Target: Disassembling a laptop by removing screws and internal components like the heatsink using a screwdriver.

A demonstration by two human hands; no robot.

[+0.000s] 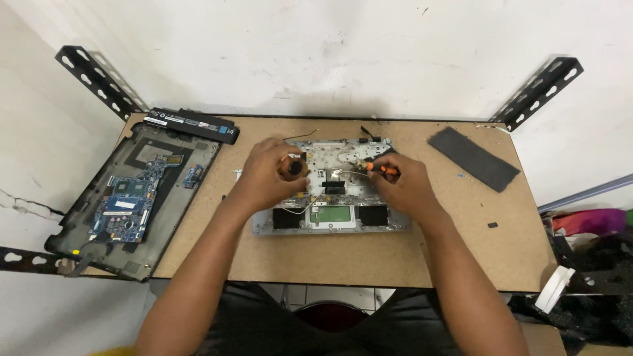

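Both my hands raised at frame centre, forearms converging.
My left hand [273, 173] is curled, fingers closed; my right hand [402, 181] is closed in a pinch grip, wrist bent inward.

Single head-worn view, looking steeply down from above the person's chest onto a brown fibreboard workbench [343, 257] set against a white wall [343, 53]. Both forearms enter from the bottom edge and meet near frame centre. The bench fills the mid-frame at arm's length; its near edge, the lap and a shelf bracket [541, 92] frame the margins
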